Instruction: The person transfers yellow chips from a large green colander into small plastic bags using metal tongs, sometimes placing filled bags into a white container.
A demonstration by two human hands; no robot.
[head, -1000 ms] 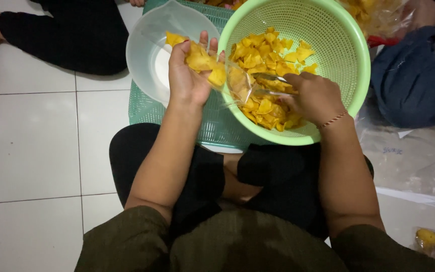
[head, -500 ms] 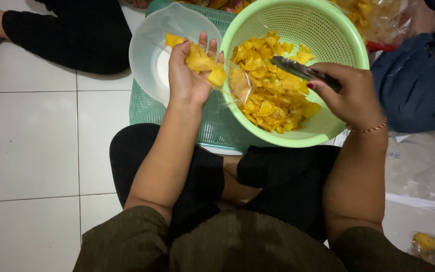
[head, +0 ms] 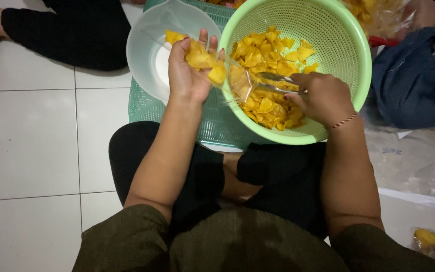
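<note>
A clear plastic bag (head: 212, 68), partly filled with yellow chips (head: 202, 60), is lying across the palm of the left hand (head: 190, 75), whose fingers are curling round it; the film is so transparent that its edges are hard to trace, and only glints show where its mouth is opening toward the green colander (head: 348, 45). The right hand (head: 320, 98) is gripping metal tongs (head: 273, 83), closed round their handle, and the tips are reaching into the bag's mouth; whether they are pinching a chip cannot be told through the shine. The colander is holding a heap of the same chips, and the right hand is covering part of that heap. It is resting on a teal slatted crate (head: 152, 113), mostly hidden beneath it and beneath a translucent white bowl (head: 144, 50) sitting just beside the colander. The person's dark-clad knees are folding below the crate on the white tiled floor (head: 26, 146). At the upper corners other people's limbs are cut off by the frame, and bags of chips (head: 431, 239) at the right edge are only partly showing.
</note>
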